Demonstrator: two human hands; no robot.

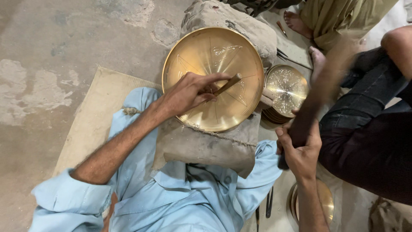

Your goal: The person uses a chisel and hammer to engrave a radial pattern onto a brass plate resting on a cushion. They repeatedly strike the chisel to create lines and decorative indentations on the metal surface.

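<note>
Item: large brass plate (pixel 201 56), round, shallow, engraved with straight radiating lines. It is lying tilted on a grey cloth cushion (pixel 206 148), which is resting across the person's lap at the centre of the view.

Left hand (pixel 189 92): it is reaching in from 8 o'clock and resting on the lower middle of the plate. Its fingers (pixel 214 78) are pinching a short wooden-handled tool (pixel 228 84), which is slanting up toward 2 o'clock with its lower end hidden under the hand.

Right hand (pixel 302 150): it is sitting at 4 o'clock of the plate, clear of the rim. Its fingers (pixel 284 139) are curled tight around a dark handle (pixel 300 124); the upper part is blurring out toward 1 o'clock, so its head cannot be told.

Clothing: light blue garment (pixel 180 197), sleeves rolled, covering the lap from 6 to 8 o'clock.

Stack of smaller brass plates (pixel 286 88): it is standing just beside the large plate at 3 o'clock, the top one finely patterned.

Another brass plate (pixel 328 202): it is lying on the floor at 5 o'clock, partly hidden by the right forearm.

Mat (pixel 86 124): tan, lying on the concrete floor (pixel 51 51) at 9 o'clock.

Other people: a dark-sleeved arm (pixel 373 150) is occupying the 3 o'clock edge; bare feet (pixel 296 21) and olive cloth are showing at 1 o'clock.
</note>
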